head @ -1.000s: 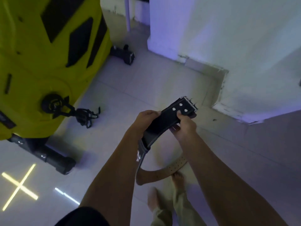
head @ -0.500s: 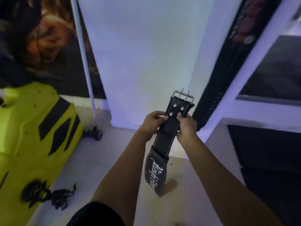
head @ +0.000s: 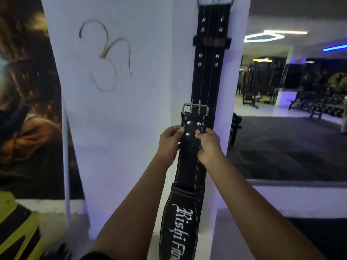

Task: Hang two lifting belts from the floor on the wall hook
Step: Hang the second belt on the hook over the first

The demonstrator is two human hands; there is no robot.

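Change: since the earlier frame I've raised the belt from the floor to the pillar.
Fingers: left hand (head: 170, 140) and right hand (head: 207, 144) pinch the black leather lifting belt (head: 189, 166) below its steel buckle (head: 195, 109).
Behind: second black belt (head: 209, 59) hangs on the white pillar (head: 131, 119).

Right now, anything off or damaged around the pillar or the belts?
Only the white pillar: a brownish curly scribble marks its face, upper left of the hanging belt. The belt held by left hand and right hand looks intact.
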